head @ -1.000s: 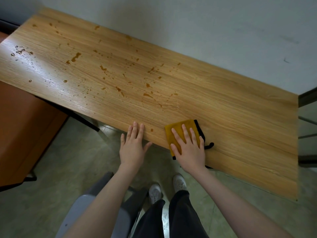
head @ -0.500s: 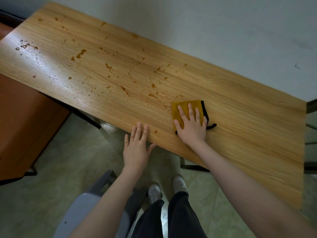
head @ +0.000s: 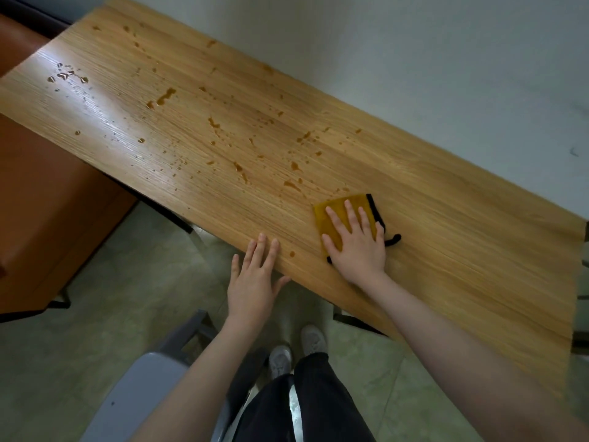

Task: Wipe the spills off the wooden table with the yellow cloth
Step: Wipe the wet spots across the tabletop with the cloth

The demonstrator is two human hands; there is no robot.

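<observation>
The yellow cloth [head: 330, 215], edged in black, lies flat on the wooden table [head: 462, 237] a little in from its near edge. My right hand [head: 357, 244] presses down on it with fingers spread. Brown spills [head: 239, 169] are scattered over the table's middle and left, the nearest drops just beyond the cloth's far-left corner. One small drop [head: 291, 253] sits between my two hands. My left hand [head: 253, 279] rests flat at the table's near edge, fingers on the wood, holding nothing.
A pale wall [head: 414, 59] runs along the table's far side. An orange-brown cabinet [head: 47, 202] stands to the left, lower than the table. A grey chair [head: 149, 387] is behind my legs on the greenish tiled floor.
My right hand slid the cloth away from the table's near edge, further onto the table toward the spills, then stayed put. My left hand stayed at the edge.
</observation>
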